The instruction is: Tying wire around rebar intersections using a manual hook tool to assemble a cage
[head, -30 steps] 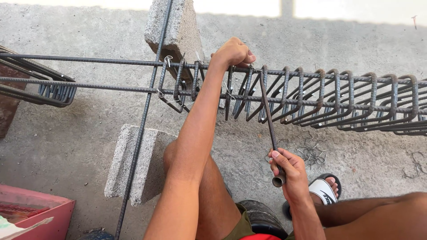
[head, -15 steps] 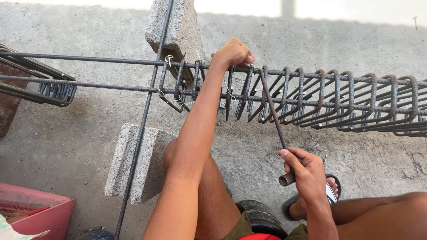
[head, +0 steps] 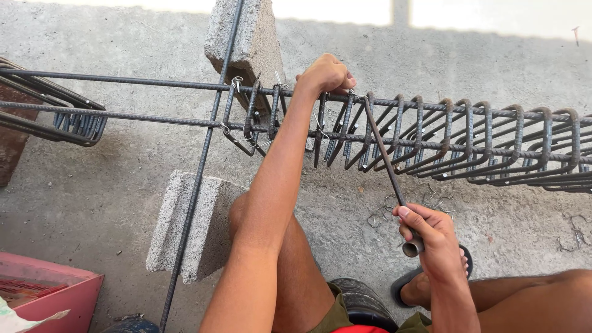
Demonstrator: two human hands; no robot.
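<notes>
Since a second ago the right hand (head: 431, 237) has been swinging the lower end of the tying tool (head: 385, 161) out to the right, so the rod is now slanting more steeply away from the rebar cage (head: 431, 139). That hand is wrapping its fingers closed around the tool's round, hollow metal handle, below the cage. The left hand (head: 325, 74) is staying curled tight over the cage's top bar, knuckles up, just left of where the tool's hooked tip is meeting the bar. The cage is a long row of dark, ribbed, rounded steel stirrups threaded on straight bars, lying above the rough concrete floor (head: 92, 185). Coarse grey concrete blocks (head: 185, 222) are sitting beneath its left part.
</notes>
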